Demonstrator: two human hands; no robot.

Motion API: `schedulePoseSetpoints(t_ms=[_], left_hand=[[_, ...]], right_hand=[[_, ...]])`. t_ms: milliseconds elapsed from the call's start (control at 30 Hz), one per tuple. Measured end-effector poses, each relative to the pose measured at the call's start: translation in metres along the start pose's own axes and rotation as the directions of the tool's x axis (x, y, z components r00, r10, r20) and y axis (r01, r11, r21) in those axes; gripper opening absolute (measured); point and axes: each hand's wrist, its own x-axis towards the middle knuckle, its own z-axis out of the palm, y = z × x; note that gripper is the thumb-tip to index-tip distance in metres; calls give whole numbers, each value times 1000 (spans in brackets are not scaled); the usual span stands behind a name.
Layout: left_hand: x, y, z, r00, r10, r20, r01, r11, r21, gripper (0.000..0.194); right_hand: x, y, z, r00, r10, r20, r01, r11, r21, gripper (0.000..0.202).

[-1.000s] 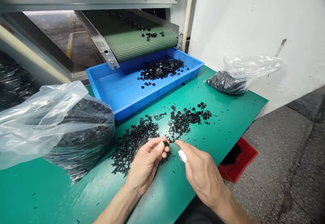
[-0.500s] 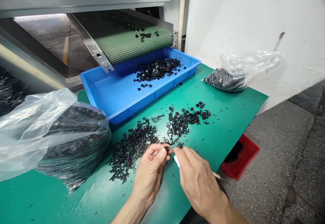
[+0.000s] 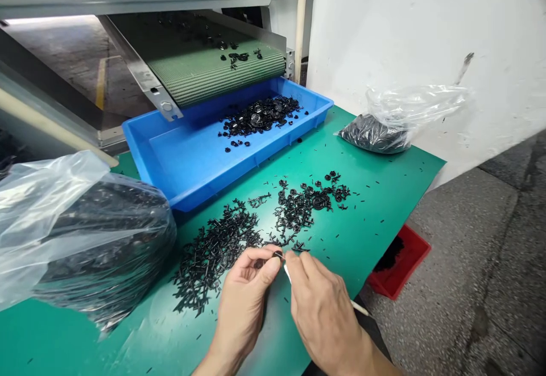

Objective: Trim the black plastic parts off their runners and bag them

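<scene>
My left hand (image 3: pixel 249 288) is closed, pinching a small round black plastic part (image 3: pixel 277 254) between thumb and fingers. Another dark piece seems tucked in the curl of those fingers. My right hand (image 3: pixel 322 296) is wrapped round a slim white-handled tool (image 3: pixel 359 308) whose thin metal tip meets the black part. Most of the handle is hidden under the palm. Just beyond the hands, a pile of black branching plastic sprues (image 3: pixel 217 245) lies on the green tabletop (image 3: pixel 273 336). To its right is a smaller heap of sprues and round black parts (image 3: pixel 298 211).
A blue tray (image 3: pixel 251 168) with black round parts sits below a green conveyor belt (image 3: pixel 187 69). Clear bags of black pieces stand at left (image 3: pixel 115 239) and back right (image 3: pixel 375 134). A red bin (image 3: pixel 403 271) is below the table's right edge.
The view has shifted slightly, and both hands appear a little further left. The tool tip stays at the black part, which looks slightly turned in my left fingers.
</scene>
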Motion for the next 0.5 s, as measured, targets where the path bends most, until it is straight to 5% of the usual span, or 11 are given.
schedulePoseSetpoints(t_ms=[200, 400, 500], left_hand=[[11, 5, -11, 998, 44, 33, -49, 980, 194, 12], [22, 21, 1, 999, -41, -1, 40, 998, -54, 9], [26, 26, 8, 993, -114, 37, 117, 986, -121, 8]], right_hand=[[19, 31, -8, 930, 82, 357, -198, 933, 301, 24], [39, 55, -1, 977, 134, 164, -163, 971, 175, 32], [48, 55, 0, 976, 97, 197, -116, 989, 90, 27]])
